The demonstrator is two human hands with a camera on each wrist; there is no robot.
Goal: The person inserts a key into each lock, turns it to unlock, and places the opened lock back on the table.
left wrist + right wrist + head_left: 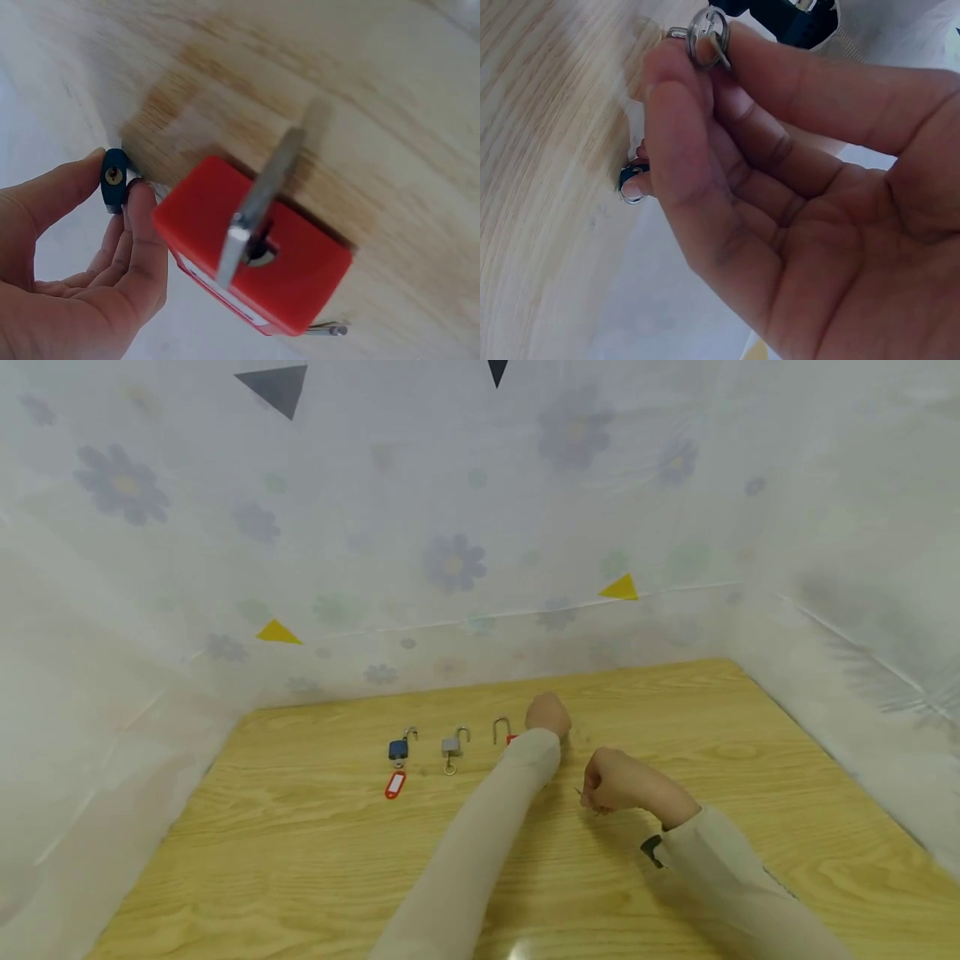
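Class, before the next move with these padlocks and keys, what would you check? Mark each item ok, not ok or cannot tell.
1. Silver key sits in the keyhole of the red square padlock: ok.
2. Left hand relaxed and holding nothing: ok.
3. Right hand pinches the small silver key ring: ok.
4. A key hangs on that ring: cannot tell.
5. Blue padlock and grey metal padlock lie apart on the wooden table, shackles open: ok.
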